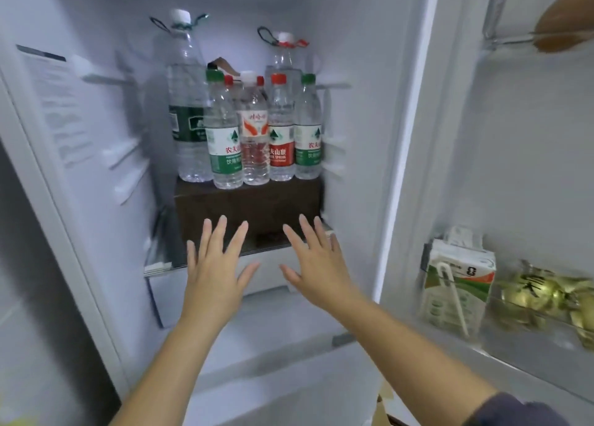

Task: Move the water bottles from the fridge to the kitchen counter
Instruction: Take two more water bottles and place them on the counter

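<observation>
We look into an open fridge [353,72]. The water bottles [255,136] stand upright and packed close together on a brown box [247,200], which sits on a shelf [157,266]. There are 2 tall bottles at the back and at least 4 small ones in front, with green, red and white caps. Our left hand [213,265] and right hand [316,265] reach side by side below the bottles and apart from them, fingers straight and spread, holding nothing. We judge this to be the reach toward a bottle. Next, each hand must rise, wrap around a front bottle and lift it clear without toppling its neighbours. The kitchen counter is out of view. A carton [456,284] and a bag [546,297] sit on the door shelf [514,358].
</observation>
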Available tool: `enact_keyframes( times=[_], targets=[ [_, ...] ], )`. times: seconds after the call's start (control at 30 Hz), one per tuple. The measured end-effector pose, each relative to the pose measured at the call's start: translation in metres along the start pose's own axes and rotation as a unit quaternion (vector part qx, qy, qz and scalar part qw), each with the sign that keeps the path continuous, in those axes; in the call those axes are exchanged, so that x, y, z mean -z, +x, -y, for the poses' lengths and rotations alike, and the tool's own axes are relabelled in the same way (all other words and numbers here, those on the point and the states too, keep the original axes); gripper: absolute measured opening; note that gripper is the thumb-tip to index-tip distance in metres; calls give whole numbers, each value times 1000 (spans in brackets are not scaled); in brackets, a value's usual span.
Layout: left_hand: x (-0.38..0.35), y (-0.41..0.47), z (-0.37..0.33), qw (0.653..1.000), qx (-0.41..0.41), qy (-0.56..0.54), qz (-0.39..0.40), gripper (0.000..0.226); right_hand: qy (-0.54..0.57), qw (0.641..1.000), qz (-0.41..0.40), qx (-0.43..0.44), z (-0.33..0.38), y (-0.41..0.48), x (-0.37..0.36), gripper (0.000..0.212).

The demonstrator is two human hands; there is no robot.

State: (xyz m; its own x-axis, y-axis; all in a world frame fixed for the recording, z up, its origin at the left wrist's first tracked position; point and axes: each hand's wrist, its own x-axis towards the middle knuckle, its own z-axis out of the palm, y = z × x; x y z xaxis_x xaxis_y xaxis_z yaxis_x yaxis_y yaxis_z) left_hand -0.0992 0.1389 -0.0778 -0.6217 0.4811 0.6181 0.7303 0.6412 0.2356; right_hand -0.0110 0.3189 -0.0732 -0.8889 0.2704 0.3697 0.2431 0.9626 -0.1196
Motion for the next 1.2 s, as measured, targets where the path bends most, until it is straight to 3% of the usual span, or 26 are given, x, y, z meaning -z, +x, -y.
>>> enact_keyframes(
  times=[0.27, 0.5, 0.7, 0.83, 1.2],
  targets=[
    [2, 110, 32, 999, 48, -3, -3, 75, -33, 999, -6, -24, -7, 115, 14, 74],
    [-2, 164, 41, 980, 137, -146, -24, 84, -23, 999, -6, -22, -22, 131, 12, 72],
    [0, 200, 26, 939, 223, -260, -23, 70, -19, 1000, -6, -13, -25, 133, 14, 73],
    [3, 204, 22, 929, 252, -269, -24, 67, -12, 1000, 5, -11, -27, 134, 14, 75],
    [46, 122, 22, 928, 213, -303, -46, 68, -2, 1000, 19, -12, -22, 131, 18, 75]
  ],
)
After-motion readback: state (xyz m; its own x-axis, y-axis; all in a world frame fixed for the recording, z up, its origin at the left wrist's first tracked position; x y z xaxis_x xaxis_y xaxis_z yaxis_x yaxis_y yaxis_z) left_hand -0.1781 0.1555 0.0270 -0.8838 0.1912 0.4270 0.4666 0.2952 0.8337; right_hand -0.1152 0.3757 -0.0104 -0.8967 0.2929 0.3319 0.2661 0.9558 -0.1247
